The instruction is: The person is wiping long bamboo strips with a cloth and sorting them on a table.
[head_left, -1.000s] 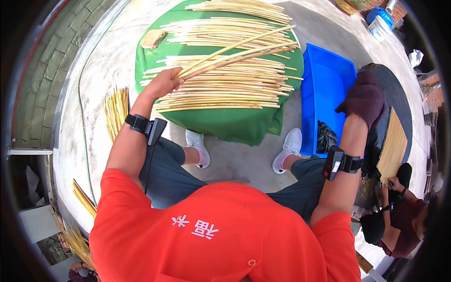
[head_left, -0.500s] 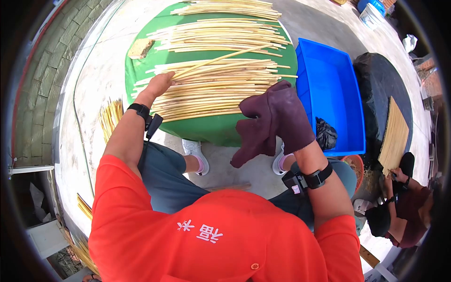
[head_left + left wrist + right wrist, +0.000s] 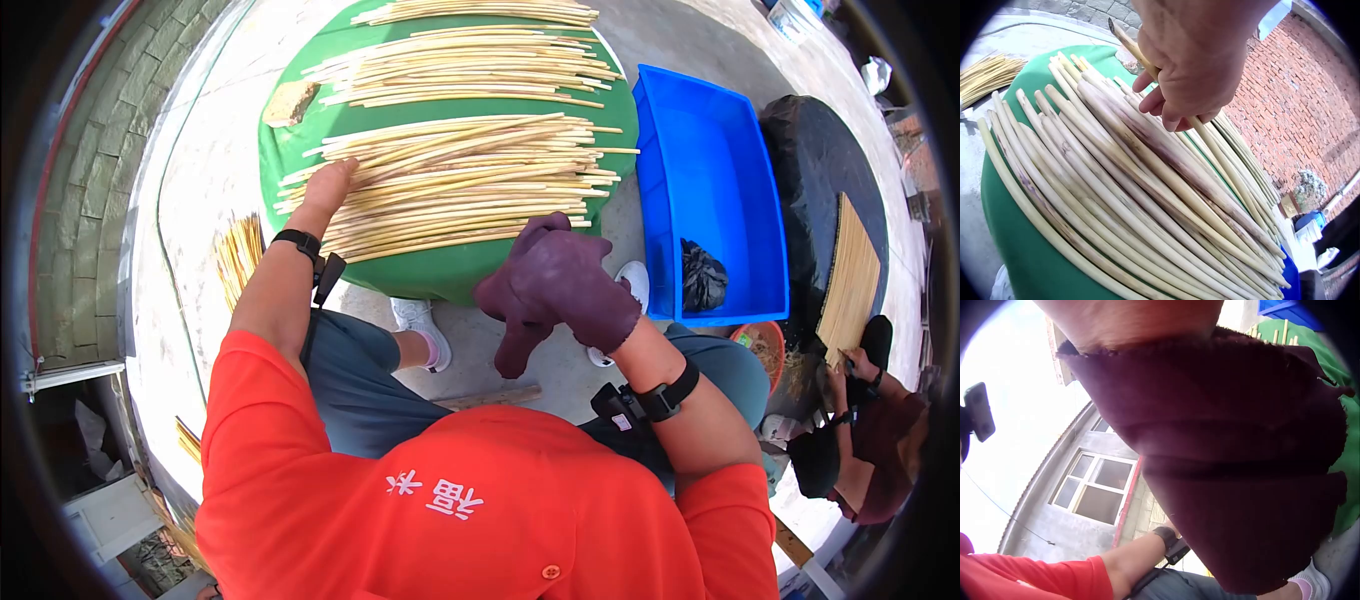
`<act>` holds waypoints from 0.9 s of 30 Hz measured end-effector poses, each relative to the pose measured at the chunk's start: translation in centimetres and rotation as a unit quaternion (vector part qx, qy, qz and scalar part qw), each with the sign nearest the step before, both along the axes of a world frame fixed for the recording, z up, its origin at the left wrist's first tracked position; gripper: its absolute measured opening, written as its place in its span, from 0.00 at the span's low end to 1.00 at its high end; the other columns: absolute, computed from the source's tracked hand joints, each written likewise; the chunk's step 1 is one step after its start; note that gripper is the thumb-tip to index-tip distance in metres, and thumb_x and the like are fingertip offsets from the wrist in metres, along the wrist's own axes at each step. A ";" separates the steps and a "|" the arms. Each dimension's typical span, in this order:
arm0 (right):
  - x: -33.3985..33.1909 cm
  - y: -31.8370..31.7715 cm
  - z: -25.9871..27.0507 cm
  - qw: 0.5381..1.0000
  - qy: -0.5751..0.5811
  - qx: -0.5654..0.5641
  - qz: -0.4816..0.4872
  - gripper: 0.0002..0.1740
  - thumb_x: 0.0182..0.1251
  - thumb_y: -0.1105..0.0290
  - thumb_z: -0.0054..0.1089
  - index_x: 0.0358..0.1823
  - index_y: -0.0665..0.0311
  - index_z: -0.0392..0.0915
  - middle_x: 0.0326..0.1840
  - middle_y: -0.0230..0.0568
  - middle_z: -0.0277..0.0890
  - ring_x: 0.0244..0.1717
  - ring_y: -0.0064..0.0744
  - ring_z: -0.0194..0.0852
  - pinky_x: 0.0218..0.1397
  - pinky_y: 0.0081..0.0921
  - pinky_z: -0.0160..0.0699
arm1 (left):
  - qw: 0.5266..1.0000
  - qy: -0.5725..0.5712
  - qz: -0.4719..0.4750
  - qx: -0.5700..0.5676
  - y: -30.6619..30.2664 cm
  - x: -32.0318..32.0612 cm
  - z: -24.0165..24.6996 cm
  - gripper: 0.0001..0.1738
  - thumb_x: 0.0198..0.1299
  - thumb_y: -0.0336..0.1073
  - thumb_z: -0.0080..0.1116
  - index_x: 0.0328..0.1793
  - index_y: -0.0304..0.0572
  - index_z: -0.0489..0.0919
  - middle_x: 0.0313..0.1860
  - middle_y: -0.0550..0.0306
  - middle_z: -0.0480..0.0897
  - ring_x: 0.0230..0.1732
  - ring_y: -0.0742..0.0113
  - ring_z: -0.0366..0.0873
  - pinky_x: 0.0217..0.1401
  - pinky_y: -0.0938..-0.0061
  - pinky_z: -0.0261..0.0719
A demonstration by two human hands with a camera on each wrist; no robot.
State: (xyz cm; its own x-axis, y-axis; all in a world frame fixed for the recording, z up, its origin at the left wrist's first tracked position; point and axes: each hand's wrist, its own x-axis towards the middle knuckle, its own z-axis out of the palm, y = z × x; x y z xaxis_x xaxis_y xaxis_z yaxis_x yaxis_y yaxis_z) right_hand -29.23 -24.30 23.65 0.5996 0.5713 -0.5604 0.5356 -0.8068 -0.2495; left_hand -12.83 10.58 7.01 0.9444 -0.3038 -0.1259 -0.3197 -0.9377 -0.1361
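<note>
My left hand (image 3: 330, 185) is over the left end of the nearest pile of long pale stalks (image 3: 460, 190). In the left wrist view its fingers curl round a thin stalk (image 3: 1132, 51) with a dark tip. Under that hand, the piled stalks lie side by side, some streaked purple. A thick maroon cloth (image 3: 1241, 469) covers my right hand (image 3: 560, 285), which hovers at the near edge of the green-covered table (image 3: 420, 272). The cloth hides those fingers, so I cannot tell how they lie.
Two more rows of stalks (image 3: 470, 65) lie farther back, beside a tan block (image 3: 290, 103). A blue tub (image 3: 705, 160) with a black bag (image 3: 703, 275) stands right of the table. Another person (image 3: 880, 450) works at far right by a slatted mat (image 3: 850, 280).
The raised stalks in my left hand have come down onto the near pile. My right hand, with the cloth, has swung from beside the blue tub to the table's near edge.
</note>
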 end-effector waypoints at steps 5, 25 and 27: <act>-0.1 -0.4 -3.8 0.997 -0.009 0.015 -0.076 0.14 0.49 0.64 0.60 0.39 0.56 0.82 0.36 0.40 0.79 0.42 0.43 0.77 0.34 0.49 0.70 | 0.989 -0.044 -0.009 -0.142 0.4 0.3 -0.4 0.12 0.52 0.28 0.54 0.45 0.44 0.75 0.42 0.46 0.79 0.44 0.48 0.76 0.44 0.60 0.74; -0.9 -4.1 -1.1 0.929 -0.304 0.209 0.019 0.09 0.31 0.69 0.63 0.19 0.54 0.72 0.21 0.46 0.73 0.28 0.46 0.73 0.36 0.33 0.70 | 0.988 -0.078 -0.057 -0.117 -5.9 -4.0 1.7 0.33 0.47 0.38 0.64 0.62 0.45 0.65 0.58 0.44 0.67 0.62 0.45 0.61 0.63 0.60 0.63; -0.2 -4.9 -2.4 0.828 -0.466 0.308 -0.058 0.10 0.31 0.71 0.63 0.15 0.54 0.69 0.18 0.45 0.71 0.26 0.46 0.71 0.34 0.34 0.69 | 0.987 -0.066 -0.100 -0.103 -8.5 -5.0 2.3 0.42 0.46 0.43 0.67 0.67 0.46 0.60 0.65 0.41 0.62 0.67 0.44 0.57 0.67 0.58 0.59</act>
State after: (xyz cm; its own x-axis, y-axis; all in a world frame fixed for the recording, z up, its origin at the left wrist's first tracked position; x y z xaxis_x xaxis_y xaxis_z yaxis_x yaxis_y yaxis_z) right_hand -29.47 -29.19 21.25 0.6786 0.4850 0.5517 0.6548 -0.7397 -0.1552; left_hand -17.86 2.11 9.32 0.8672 -0.4919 0.0775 -0.4933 -0.8699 -0.0020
